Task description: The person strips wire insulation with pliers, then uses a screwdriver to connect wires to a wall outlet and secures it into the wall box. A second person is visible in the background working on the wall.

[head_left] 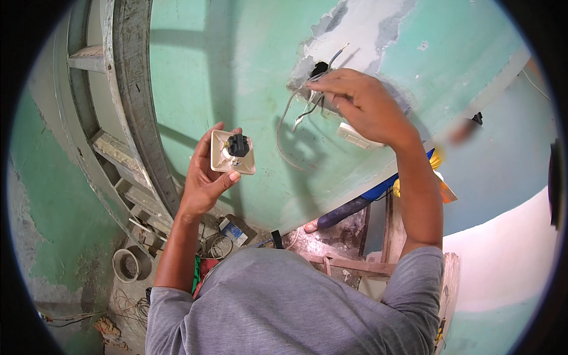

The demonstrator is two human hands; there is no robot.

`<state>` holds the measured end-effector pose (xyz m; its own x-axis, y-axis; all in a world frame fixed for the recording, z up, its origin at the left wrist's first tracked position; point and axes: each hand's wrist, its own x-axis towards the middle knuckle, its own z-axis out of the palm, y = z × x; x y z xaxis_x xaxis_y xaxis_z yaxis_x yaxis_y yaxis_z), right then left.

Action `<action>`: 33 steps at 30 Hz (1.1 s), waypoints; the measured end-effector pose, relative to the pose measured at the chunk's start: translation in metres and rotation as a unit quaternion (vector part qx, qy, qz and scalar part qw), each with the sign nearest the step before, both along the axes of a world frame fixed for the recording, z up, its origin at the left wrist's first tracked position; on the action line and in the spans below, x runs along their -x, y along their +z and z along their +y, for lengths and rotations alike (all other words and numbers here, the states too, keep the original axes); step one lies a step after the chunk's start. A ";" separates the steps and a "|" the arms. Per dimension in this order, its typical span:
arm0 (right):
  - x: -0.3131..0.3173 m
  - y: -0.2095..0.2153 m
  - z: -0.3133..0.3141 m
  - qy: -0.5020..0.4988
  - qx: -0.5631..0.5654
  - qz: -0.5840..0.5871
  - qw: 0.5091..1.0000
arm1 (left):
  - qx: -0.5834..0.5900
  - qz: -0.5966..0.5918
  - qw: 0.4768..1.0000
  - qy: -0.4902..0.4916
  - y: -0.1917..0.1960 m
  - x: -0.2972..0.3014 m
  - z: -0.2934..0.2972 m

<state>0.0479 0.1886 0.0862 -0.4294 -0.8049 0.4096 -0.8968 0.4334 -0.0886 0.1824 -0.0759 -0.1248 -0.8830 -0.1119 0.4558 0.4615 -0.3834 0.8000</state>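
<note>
My left hand (207,177) holds a square cream wall plate (249,161) by its edges, with the thumb on the lower rim. Its back faces up, showing a black switch or socket module (238,145). To the right, my right hand (364,103) is raised at a broken hole (319,70) in the green wall, fingertips pinched on a thin grey wire (279,131) that loops down the wall. A thicker grey wire (336,57) with a bared tip points up beside the fingers. Short dark and white wires (305,113) hang below the hole.
A white switch plate (358,136) is on the wall under my right wrist. A metal ladder (133,89) stands on the left. Below lie a pot (126,265), a cable coil (221,247) and a blue-and-white box (234,233). Blue-clothed legs (346,212) show at lower right.
</note>
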 end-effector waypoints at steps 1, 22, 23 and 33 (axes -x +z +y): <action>-0.001 0.004 0.004 -0.010 0.009 -0.021 1.000 | 0.004 0.003 1.000 0.000 0.002 0.001 0.000; 0.008 0.013 -0.026 -0.151 0.114 0.010 0.982 | 0.036 0.043 0.998 -0.026 0.055 0.051 0.001; 0.007 0.012 -0.027 -0.130 0.102 0.047 0.985 | 0.034 0.045 0.998 -0.031 0.057 0.054 0.000; 0.017 0.019 -0.023 -0.001 -0.085 0.143 0.986 | 0.051 0.100 0.992 -0.052 0.067 0.085 0.000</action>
<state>0.0310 0.1656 0.1054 -0.3168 -0.8718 0.3737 -0.8740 0.4214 0.2421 0.0978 -0.0757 -0.0582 -0.7786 0.0316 0.6267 0.5762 -0.3595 0.7340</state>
